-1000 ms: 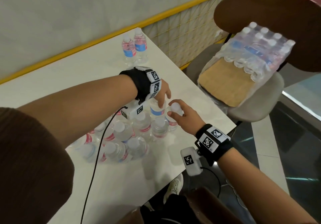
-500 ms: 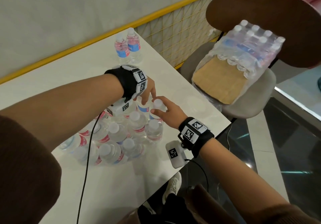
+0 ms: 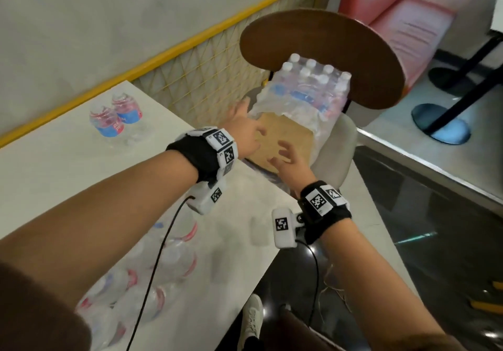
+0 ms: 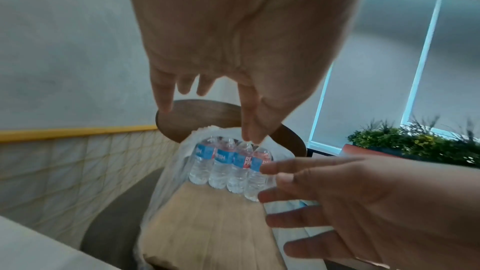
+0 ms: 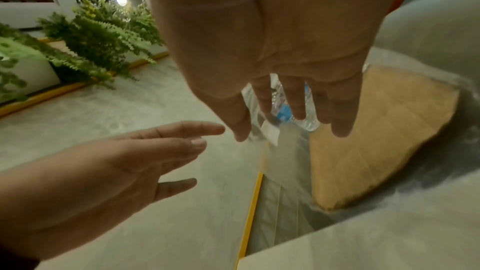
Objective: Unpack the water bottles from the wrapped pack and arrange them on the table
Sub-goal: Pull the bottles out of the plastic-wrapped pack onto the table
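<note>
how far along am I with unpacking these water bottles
Done: a cluster of clear plastic bottles stands on the white table, plus two bottles farther back. In hand: nothing; left hand and right hand reach, empty, toward the plastic-wrapped pack on the chair. Left: its remaining bottles.

Our left hand [image 4: 249,34] fills the top of the view, palm toward the camera, fingers [image 4: 162,91] straight and slightly spread, holding nothing. Our right hand [image 4: 389,208] comes in from the right edge, fingers extended and apart, also empty. Between them we see the wrapped pack [image 4: 207,213] on a chair seat [image 4: 114,208]: four water bottles [image 4: 230,166] stand in a row inside loose clear plastic, at the far end of a cardboard tray [image 4: 207,233]. The chair's brown backrest [image 4: 197,118] rises behind them. A desk [image 4: 33,252] corner shows lower left, green plants [image 4: 415,143] at right.
</note>
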The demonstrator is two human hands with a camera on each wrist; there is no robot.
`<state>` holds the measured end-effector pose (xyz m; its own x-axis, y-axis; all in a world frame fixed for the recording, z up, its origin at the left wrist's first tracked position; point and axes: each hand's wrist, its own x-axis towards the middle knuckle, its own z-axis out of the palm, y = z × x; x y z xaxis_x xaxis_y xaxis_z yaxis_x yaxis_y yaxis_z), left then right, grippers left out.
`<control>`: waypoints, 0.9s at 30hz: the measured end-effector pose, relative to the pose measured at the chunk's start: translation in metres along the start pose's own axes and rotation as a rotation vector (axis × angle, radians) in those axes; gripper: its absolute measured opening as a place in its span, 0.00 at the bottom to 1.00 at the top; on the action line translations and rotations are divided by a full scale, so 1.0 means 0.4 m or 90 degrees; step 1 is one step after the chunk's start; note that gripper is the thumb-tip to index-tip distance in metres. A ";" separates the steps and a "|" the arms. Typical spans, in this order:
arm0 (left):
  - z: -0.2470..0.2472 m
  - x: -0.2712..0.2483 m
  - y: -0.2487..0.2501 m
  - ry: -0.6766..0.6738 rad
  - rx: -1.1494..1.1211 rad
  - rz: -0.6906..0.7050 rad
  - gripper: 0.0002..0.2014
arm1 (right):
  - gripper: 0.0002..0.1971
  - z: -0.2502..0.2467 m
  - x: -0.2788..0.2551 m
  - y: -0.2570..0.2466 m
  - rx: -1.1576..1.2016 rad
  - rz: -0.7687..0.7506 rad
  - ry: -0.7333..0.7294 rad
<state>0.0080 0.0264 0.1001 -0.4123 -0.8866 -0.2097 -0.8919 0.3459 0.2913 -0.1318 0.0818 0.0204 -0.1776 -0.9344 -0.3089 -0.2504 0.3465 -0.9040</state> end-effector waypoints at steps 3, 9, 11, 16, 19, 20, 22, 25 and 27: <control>0.045 0.086 0.017 0.020 -0.044 -0.039 0.19 | 0.27 -0.048 0.045 0.007 0.002 0.002 0.026; 0.069 0.205 0.021 0.031 -0.047 -0.029 0.24 | 0.28 -0.086 0.155 -0.007 -0.045 0.020 0.019; 0.066 0.223 0.024 0.084 -0.086 -0.010 0.21 | 0.27 -0.103 0.199 -0.028 -0.106 0.080 -0.002; 0.054 0.246 0.006 0.191 -0.166 0.039 0.16 | 0.26 -0.158 0.298 -0.090 -0.249 0.111 0.023; 0.039 0.259 -0.002 0.206 -0.168 0.069 0.16 | 0.30 -0.190 0.350 -0.093 -0.344 0.146 -0.006; 0.036 0.263 -0.002 0.209 -0.164 0.082 0.16 | 0.33 -0.201 0.355 -0.095 -0.368 0.155 0.011; 0.030 0.270 0.000 0.212 -0.161 0.106 0.17 | 0.33 -0.209 0.361 -0.107 -0.446 0.139 0.007; 0.021 0.282 -0.002 0.194 -0.160 0.112 0.20 | 0.25 -0.208 0.401 -0.124 -0.563 0.128 -0.016; 0.022 0.288 -0.009 0.182 -0.146 0.122 0.20 | 0.20 -0.210 0.413 -0.136 -0.576 0.121 -0.026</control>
<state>-0.0381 -0.0740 0.0666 -0.4694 -0.8738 0.1266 -0.7266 0.4638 0.5069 -0.2273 -0.0845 0.0434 -0.2622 -0.8511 -0.4548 -0.8717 0.4111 -0.2668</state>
